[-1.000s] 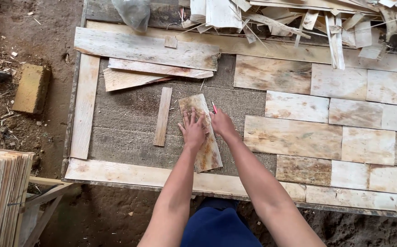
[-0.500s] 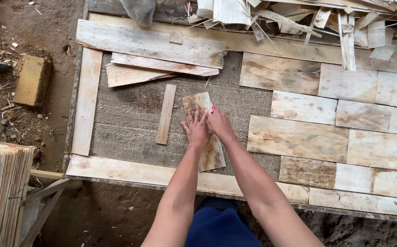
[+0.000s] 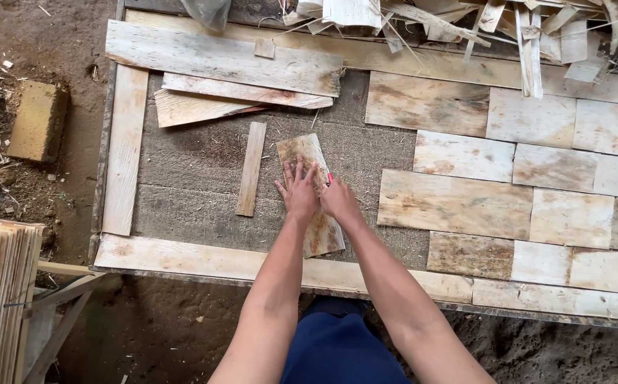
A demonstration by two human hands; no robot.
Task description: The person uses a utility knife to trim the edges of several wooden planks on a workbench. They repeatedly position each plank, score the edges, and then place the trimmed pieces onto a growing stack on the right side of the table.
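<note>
**Both hands flat on a stained veneer piece**

From my feed, both forearms reach straight up from 6 o'clock. My left hand [image 3: 299, 190] lies palm-down with fingers spread on the veneer piece [image 3: 312, 195], pressing rather than gripping. My right hand [image 3: 339, 201] sits at its right edge, fingers curled; can't tell if it's pinching anything. The piece lies mid-frame on the gray board [image 3: 188, 192], long axis running 11 to 5 o'clock. A narrow strip [image 3: 251, 168] lies just left. Further out at 3 o'clock, laid veneer sheets [image 3: 458, 203]; scraps [image 3: 508, 25] at 1 o'clock.
</note>
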